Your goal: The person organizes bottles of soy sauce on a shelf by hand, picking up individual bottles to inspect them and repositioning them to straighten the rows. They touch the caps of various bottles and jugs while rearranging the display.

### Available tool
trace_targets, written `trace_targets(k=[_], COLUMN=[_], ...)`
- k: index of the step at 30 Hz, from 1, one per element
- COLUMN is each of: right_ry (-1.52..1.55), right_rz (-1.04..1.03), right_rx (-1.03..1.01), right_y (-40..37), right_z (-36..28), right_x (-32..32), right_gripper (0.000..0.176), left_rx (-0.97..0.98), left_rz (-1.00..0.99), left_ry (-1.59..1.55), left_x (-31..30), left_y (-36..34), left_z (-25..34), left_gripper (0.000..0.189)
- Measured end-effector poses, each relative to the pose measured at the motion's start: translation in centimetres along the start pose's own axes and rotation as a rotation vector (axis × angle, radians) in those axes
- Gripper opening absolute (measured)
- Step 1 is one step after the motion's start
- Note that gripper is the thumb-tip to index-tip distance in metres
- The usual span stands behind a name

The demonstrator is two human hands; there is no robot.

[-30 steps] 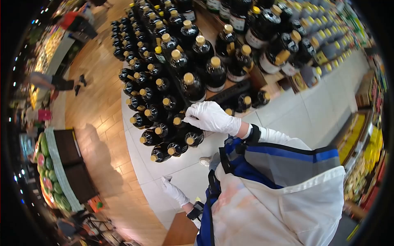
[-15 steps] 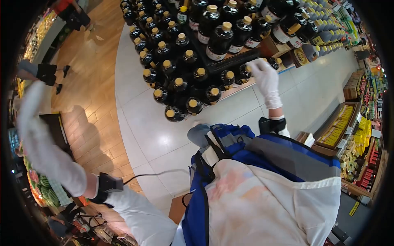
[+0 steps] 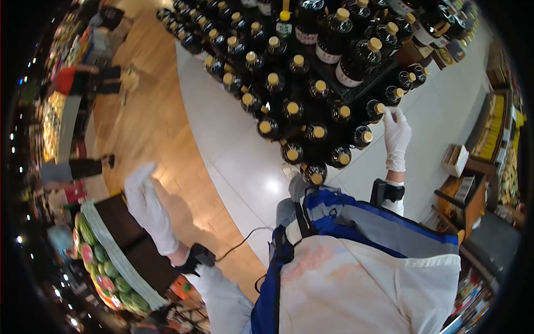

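My right hand [image 3: 396,136], in a white glove, reaches to the near right edge of a large group of dark bottles [image 3: 315,132] with gold caps. Its fingers are bent together at the gold cap of one dark bottle [image 3: 375,110] and appear to pinch it. My left hand [image 3: 140,188], also gloved in white, is raised at the left over the wooden floor. Its fingers are stretched out, and it holds nothing.
Larger labelled bottles [image 3: 356,62] stand in a black crate [image 3: 361,89] among the rest. A green bottle with a yellow cap [image 3: 284,25] is behind. Watermelons [image 3: 105,267] fill a stand at lower left. People [image 3: 83,80] are at the left, shelves [image 3: 489,133] at the right.
The view has turned, and the bottles now lie lower and further right. My left hand has come down and inward. My right hand is now at a bottle's cap on the outer edge.
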State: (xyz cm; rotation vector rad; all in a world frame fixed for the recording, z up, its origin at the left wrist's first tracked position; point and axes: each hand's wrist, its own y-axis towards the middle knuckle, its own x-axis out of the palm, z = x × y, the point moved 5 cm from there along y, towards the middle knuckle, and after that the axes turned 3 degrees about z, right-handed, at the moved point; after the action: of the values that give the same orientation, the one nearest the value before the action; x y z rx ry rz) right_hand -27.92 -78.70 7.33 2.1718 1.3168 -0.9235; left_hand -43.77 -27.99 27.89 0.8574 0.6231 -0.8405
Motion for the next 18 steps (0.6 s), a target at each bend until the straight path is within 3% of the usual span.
trace_targets(k=[6,10,18], right_ry=[-0.162,-0.251,-0.303], right_rz=[0.144,0.284,0.547], right_rx=[0.067,0.119,0.286], right_y=[-0.8,-3.5,-11.0], right_z=[-0.5,-1.7,-11.4], right_x=[-0.5,-1.2,4.3], right_gripper=[0.029,0.029,0.024], left_rx=[-0.327,-0.415,-0.233], left_rz=[-0.073,-0.066,-0.199], left_ry=[0.035,-0.236,-0.318], left_x=[1.0,2.1,5.6], left_y=[0.0,0.9,22.2], left_z=[-14.1,-23.8,-35.2], left_gripper=[0.022,0.023,0.023])
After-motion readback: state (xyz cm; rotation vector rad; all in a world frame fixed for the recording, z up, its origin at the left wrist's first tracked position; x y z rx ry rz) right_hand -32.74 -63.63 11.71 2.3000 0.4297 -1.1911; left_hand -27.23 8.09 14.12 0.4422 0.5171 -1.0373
